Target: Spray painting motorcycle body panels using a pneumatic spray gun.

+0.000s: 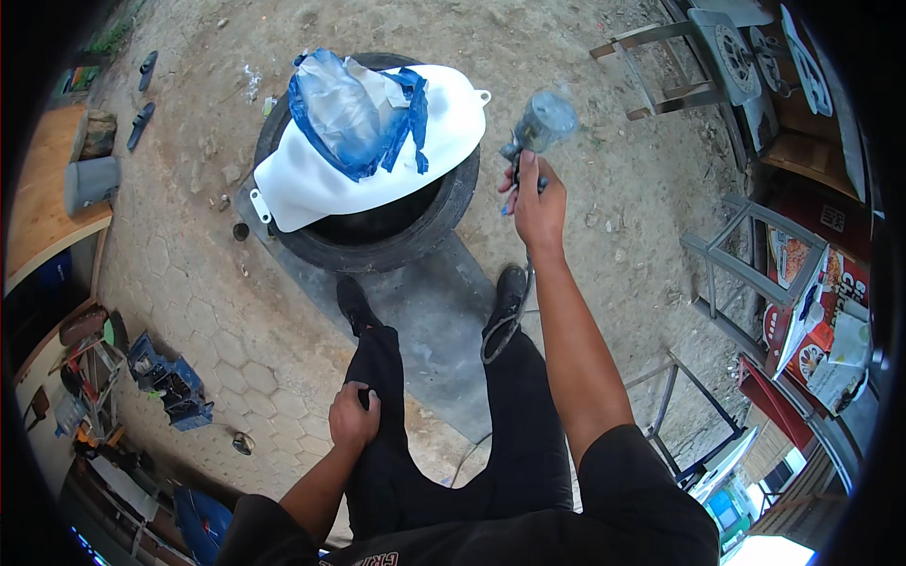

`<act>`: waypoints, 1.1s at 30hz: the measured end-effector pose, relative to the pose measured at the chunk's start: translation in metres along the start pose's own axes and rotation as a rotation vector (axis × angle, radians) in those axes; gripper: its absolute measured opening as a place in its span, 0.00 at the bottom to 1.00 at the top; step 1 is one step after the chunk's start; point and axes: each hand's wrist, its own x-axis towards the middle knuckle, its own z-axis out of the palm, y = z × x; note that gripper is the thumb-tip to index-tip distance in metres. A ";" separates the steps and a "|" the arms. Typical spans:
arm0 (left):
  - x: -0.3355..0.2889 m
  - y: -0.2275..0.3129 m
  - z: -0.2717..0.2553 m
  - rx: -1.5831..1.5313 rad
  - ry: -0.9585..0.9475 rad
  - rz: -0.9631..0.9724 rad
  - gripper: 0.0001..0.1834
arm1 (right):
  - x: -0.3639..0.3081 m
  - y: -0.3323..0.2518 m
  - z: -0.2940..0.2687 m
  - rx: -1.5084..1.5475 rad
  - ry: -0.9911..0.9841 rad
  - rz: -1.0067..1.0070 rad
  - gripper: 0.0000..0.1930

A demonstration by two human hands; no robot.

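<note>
My right hand (pixel 538 203) is closed round the grip of a spray gun (pixel 522 151) with a bluish see-through cup (pixel 549 118) on top. It hangs in the air to the right of a glossy white curved panel (pixel 448 108) with a mounting tab at each end. Clear plastic film (pixel 335 104), edged with blue tape (pixel 359 170), covers part of the panel. The panel lies across a large black tyre (pixel 377 250). By my left knee, my left hand (pixel 354 422) is curled, with a small dark patch between thumb and fingers that I cannot make out.
A thin hose (pixel 505 344) runs from the spray gun down past my right shoe. Grey sheet (pixel 425 321) lies under the tyre. Metal stool frames (pixel 755 250) and stacked goods stand at right; a wooden table (pixel 57 179), blue metal part (pixel 172 382) and slippers (pixel 140 125) at left.
</note>
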 end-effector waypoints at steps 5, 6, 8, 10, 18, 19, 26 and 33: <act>0.007 -0.004 -0.001 -0.100 0.008 0.006 0.13 | 0.032 0.003 0.027 0.029 0.078 -0.022 0.30; 0.008 -0.003 -0.004 -0.102 -0.005 0.005 0.13 | 0.037 -0.002 0.030 0.016 0.064 -0.046 0.32; 0.008 -0.003 -0.008 -0.142 -0.002 -0.012 0.12 | 0.045 0.004 0.038 -0.045 0.064 -0.109 0.34; 0.008 -0.005 -0.011 -0.135 -0.020 -0.025 0.12 | 0.045 0.007 0.044 -0.096 0.061 -0.077 0.35; 0.009 -0.018 -0.012 -0.172 -0.023 -0.038 0.12 | 0.026 0.020 0.046 -0.282 0.004 0.029 0.36; 0.009 -0.018 -0.012 -0.163 -0.029 -0.038 0.12 | 0.027 0.022 0.048 -0.273 0.000 0.011 0.36; 0.012 -0.022 -0.012 -0.168 -0.037 -0.044 0.12 | 0.054 0.016 0.071 -0.331 0.041 -0.105 0.36; 0.013 -0.022 -0.012 -0.176 -0.040 -0.057 0.12 | 0.061 0.006 0.087 -0.342 0.094 -0.129 0.37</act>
